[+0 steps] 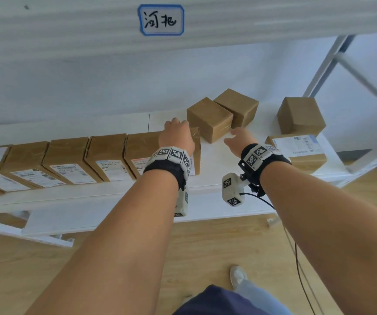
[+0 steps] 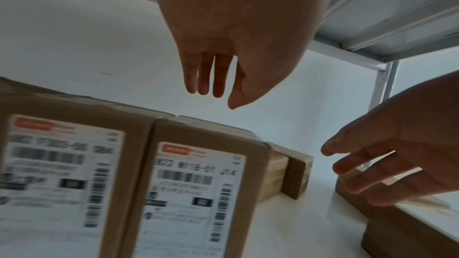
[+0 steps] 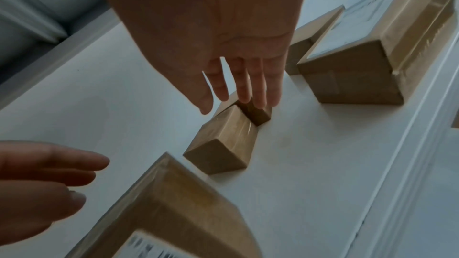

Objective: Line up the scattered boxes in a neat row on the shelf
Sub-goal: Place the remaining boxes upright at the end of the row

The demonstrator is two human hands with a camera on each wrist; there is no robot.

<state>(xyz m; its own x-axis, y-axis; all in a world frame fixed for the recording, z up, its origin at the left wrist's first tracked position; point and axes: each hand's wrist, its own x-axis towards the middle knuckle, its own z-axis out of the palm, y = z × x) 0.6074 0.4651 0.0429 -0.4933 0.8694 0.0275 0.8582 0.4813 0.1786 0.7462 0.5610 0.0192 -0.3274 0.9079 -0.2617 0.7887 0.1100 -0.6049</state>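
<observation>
Several taped brown boxes with white labels stand side by side in a row (image 1: 105,155) along the left of the white shelf (image 1: 217,171). My left hand (image 1: 176,130) hovers open over the far end of the row's rightmost box (image 2: 198,183), fingers straight and holding nothing. To its right two loose plain boxes lie askew and touching, the nearer one (image 1: 209,120) in front of the farther one (image 1: 237,106). My right hand (image 1: 237,136) is open just in front of the nearer box (image 3: 223,144), fingers spread and empty.
A third plain box (image 1: 299,117) stands at the back right of the shelf. A larger box with a white label on top (image 1: 296,153) lies near the front right edge. An upper shelf board (image 1: 183,30) hangs overhead. The white frame post (image 1: 326,64) rises at the right.
</observation>
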